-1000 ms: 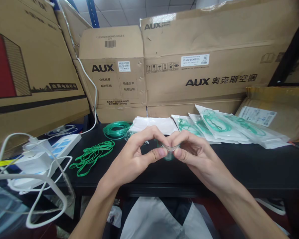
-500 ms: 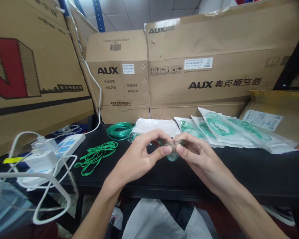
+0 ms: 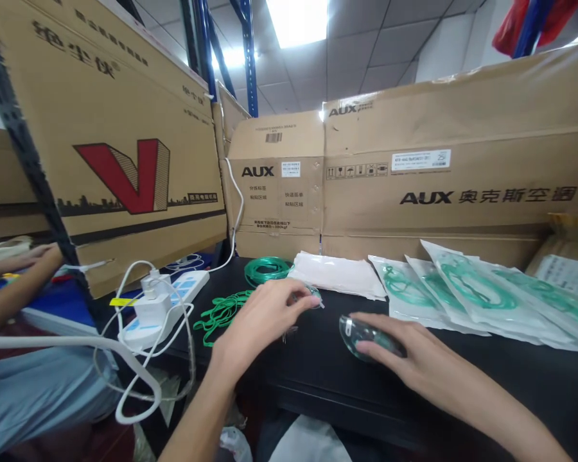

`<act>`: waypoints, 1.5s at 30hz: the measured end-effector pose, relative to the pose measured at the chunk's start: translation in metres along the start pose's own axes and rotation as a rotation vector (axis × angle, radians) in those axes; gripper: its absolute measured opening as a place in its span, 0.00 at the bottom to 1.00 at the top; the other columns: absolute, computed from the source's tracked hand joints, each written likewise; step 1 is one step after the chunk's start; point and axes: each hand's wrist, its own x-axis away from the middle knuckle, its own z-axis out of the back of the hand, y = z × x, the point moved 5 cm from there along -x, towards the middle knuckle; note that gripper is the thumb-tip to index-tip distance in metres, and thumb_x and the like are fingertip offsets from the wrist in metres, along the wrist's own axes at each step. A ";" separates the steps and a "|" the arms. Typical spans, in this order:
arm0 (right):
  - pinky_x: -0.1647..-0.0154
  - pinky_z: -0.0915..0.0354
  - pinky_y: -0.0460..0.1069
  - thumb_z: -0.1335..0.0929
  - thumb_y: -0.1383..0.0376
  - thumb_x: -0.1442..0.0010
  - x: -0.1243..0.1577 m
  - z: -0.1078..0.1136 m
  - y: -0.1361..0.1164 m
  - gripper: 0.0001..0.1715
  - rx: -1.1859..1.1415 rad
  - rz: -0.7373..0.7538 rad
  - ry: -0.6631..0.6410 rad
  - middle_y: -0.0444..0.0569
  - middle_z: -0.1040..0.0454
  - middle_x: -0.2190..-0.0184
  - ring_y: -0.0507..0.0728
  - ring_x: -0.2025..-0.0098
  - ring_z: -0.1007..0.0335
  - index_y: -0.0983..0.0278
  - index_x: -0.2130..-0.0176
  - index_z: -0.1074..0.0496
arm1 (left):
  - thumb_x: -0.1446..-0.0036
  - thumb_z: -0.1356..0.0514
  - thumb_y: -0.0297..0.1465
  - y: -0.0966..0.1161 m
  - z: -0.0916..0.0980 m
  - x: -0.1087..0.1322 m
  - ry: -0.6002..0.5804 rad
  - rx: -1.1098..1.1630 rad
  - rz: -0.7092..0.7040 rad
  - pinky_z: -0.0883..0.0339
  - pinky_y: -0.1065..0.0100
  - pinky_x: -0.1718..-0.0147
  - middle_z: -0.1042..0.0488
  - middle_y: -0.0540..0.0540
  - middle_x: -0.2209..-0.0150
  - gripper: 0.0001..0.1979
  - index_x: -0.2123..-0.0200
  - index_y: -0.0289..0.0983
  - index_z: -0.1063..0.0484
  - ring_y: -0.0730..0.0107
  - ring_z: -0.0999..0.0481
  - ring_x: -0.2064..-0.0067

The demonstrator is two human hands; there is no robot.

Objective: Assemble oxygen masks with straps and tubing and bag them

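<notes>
In the head view, my right hand is closed around a clear, green-tinted face mask, low over the black table. A small shiny strip shows at the mask's left edge. My left hand is left of it, fingers closed on a small clear plastic piece; the fingers hide most of that piece. Green elastic straps lie tangled beside my left wrist. Behind them rests a coil of green tubing.
White packets are stacked at the back. Several sealed bags with green tubing overlap at right. A power strip with white cables lies at left. Cardboard boxes wall the back. Another person's hand shows far left.
My hands, which were together on a clear piece, have moved apart. The right now grips the mask, the left a small clear piece. The view has turned left and up.
</notes>
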 end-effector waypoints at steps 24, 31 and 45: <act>0.25 0.48 0.58 0.38 0.40 0.32 0.003 -0.014 0.019 0.34 0.163 0.017 -0.131 0.39 0.35 0.30 0.60 0.28 0.42 0.44 0.32 0.37 | 0.50 0.43 0.22 -0.152 0.040 0.014 -0.169 -0.319 0.505 0.36 0.69 0.68 0.17 0.51 0.63 0.21 0.53 0.44 0.25 0.64 0.20 0.63; 0.25 0.48 0.59 0.38 0.41 0.31 0.001 -0.013 0.017 0.34 0.185 0.026 -0.144 0.40 0.36 0.30 0.60 0.27 0.44 0.45 0.31 0.37 | 0.36 0.48 0.30 -0.100 0.066 0.008 0.208 -0.485 0.291 0.36 0.63 0.61 0.20 0.46 0.53 0.18 0.45 0.43 0.29 0.57 0.22 0.55; 0.26 0.48 0.60 0.38 0.45 0.30 0.005 -0.012 0.014 0.32 0.182 0.054 -0.127 0.44 0.35 0.30 0.61 0.27 0.44 0.47 0.31 0.38 | 0.35 0.40 0.37 -0.043 0.082 0.013 0.688 -0.254 0.084 0.30 0.62 0.54 0.19 0.48 0.57 0.13 0.48 0.45 0.24 0.59 0.21 0.57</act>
